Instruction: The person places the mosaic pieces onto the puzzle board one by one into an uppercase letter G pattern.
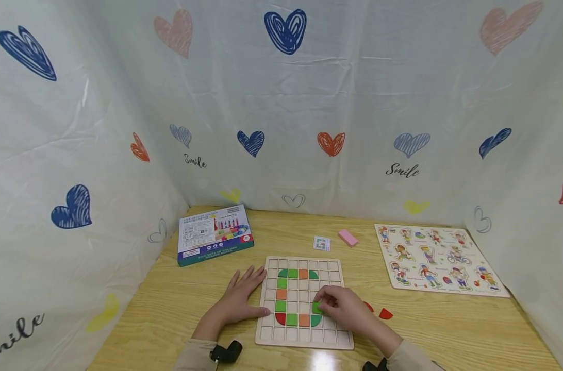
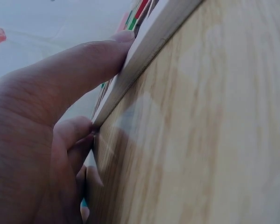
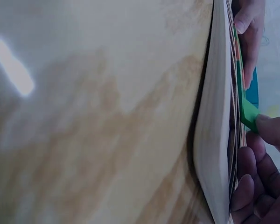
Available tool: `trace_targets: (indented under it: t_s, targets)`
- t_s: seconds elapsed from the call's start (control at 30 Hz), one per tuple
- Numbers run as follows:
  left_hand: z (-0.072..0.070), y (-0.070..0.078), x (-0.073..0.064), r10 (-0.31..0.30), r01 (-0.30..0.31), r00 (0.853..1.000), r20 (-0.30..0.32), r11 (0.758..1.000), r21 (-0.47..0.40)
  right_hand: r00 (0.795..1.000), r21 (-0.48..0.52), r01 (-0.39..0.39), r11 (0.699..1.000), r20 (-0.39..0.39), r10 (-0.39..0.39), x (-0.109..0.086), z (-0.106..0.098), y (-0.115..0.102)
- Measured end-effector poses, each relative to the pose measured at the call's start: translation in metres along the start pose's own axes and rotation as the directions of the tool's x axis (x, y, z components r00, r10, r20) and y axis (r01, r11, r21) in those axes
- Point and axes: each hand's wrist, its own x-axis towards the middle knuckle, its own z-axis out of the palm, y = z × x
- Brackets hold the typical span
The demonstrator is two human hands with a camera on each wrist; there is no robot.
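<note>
A wooden grid board [image 1: 304, 337] lies on the table, with green, orange, teal and red tiles set in a C-like outline. My right hand [image 1: 339, 307] pinches a green tile [image 1: 316, 308] between thumb and fingertips, over the outline's right side just above the teal corner tile [image 1: 315, 320]. In the right wrist view that green tile [image 3: 249, 113] stands tilted at the board's surface. Along the board's left edge rests my left hand [image 1: 238, 299], fingers spread, its thumb [image 2: 107, 53] on the rim. A red rounded tile [image 1: 280, 319] fills the lower left corner of the outline.
Red pieces [image 1: 385, 313] lie right of the board, one partly behind my right hand. Behind the board are a small picture card [image 1: 321, 243] and a pink block [image 1: 348, 238]. A flat box [image 1: 215, 234] stands back left; a figure puzzle board [image 1: 441, 260] lies right.
</note>
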Motion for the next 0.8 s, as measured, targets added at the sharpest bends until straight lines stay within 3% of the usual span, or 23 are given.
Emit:
trace_targets:
  t_s: [0.43,0.8]
  targets:
    - [-0.0001,-0.0003,0.0005,0.004,-0.004,1.000,0.002,1.000,-0.003,1.000,-0.095,-0.008,0.995,0.021,0.010,0.0037,0.0045,0.0026]
    - [-0.0018,0.0019,-0.0002,0.013,-0.013,1.000,0.000,1.000,0.001,1.000,-0.088,0.018,0.996,0.008,-0.017,-0.0014,0.0007,0.0050]
